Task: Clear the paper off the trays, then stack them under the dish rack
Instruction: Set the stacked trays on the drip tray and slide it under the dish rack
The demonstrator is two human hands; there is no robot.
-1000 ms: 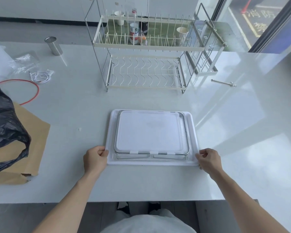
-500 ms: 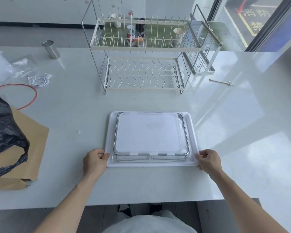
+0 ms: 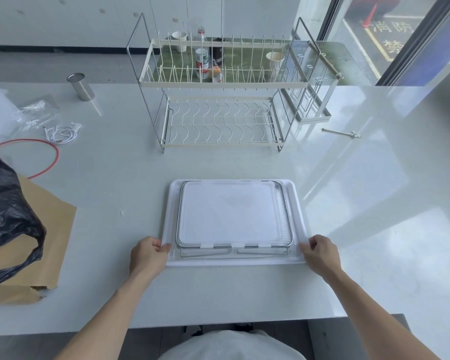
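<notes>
A white tray (image 3: 298, 203) lies flat on the table in front of me. A smaller clear tray with a metal wire frame (image 3: 286, 211) sits inside it, and white paper (image 3: 229, 211) covers that one. My left hand (image 3: 147, 257) grips the white tray's near left corner. My right hand (image 3: 321, 254) grips its near right corner. The two-tier wire dish rack (image 3: 218, 126) stands farther back, straight ahead of the trays, with a low gap beneath its bottom shelf.
A black plastic bag (image 3: 8, 216) lies on brown paper (image 3: 55, 242) at the left edge. Behind it are a red cord (image 3: 51, 157), white cables (image 3: 61, 131) and a steel cup (image 3: 79, 85). A small metal tool (image 3: 342, 133) lies right of the rack.
Both hands stay on the tray's near corners. The view has tilted slightly, and the trays show no clear movement on the table.
</notes>
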